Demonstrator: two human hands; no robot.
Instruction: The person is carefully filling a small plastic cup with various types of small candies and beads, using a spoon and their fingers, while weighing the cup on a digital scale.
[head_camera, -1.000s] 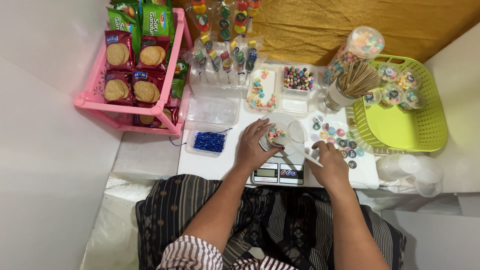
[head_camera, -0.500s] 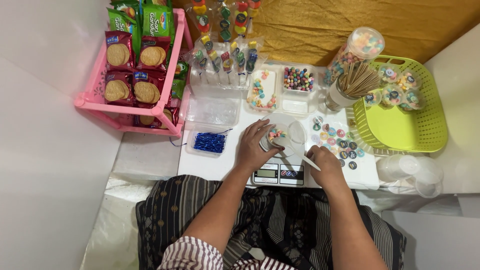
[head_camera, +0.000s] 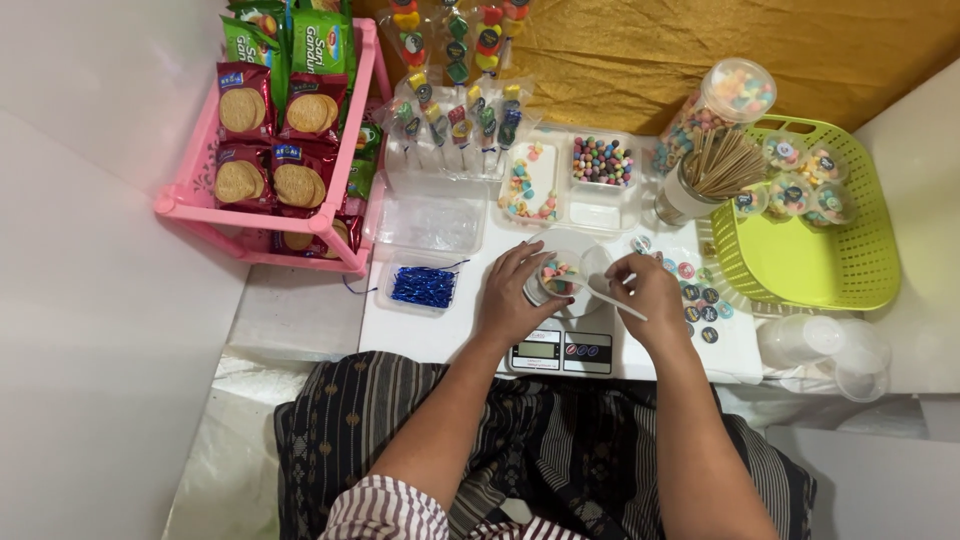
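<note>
My left hand (head_camera: 512, 296) curls around a small clear cup (head_camera: 558, 278) of coloured sweets that stands on a white kitchen scale (head_camera: 560, 350). My right hand (head_camera: 648, 294) grips a white plastic spoon (head_camera: 600, 292) whose bowl end reaches into the cup. The scale sits at the front edge of the white table (head_camera: 440, 335), just above my lap. Part of the cup is hidden by my left fingers.
A pink rack (head_camera: 262, 212) of biscuit packs stands at the left. Trays of coloured sweets (head_camera: 602, 162), a tray of blue ties (head_camera: 424, 286), a sweets jar (head_camera: 722, 100), a cup of wooden skewers (head_camera: 712, 170), round stickers (head_camera: 694, 290) and a green basket (head_camera: 812, 262) surround the scale. Empty clear cups (head_camera: 820, 345) lie at the right.
My right hand has moved left from the stickers toward the cup, bringing the spoon into it. My left hand has stayed on the cup.
</note>
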